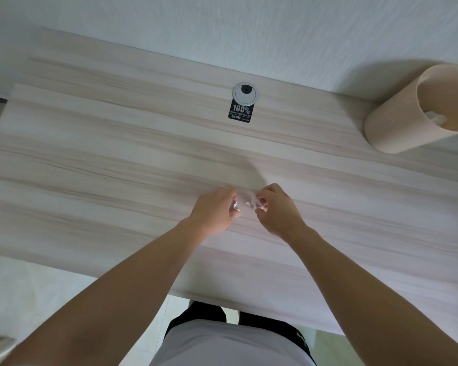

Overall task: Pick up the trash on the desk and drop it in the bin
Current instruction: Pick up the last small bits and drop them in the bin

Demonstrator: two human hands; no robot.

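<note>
Here, L hand point(213, 210) pinching shiny scrap point(236, 207), R hand point(278, 210) pinching white scrap point(261, 206), long axes unclear

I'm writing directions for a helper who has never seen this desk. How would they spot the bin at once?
On the pale wood-grain desk, follow the back edge along the white wall to the far right corner. There stands the bin, a beige open cylinder holding white scraps; the only other fixture along that edge is a flat grey cable port.
</note>
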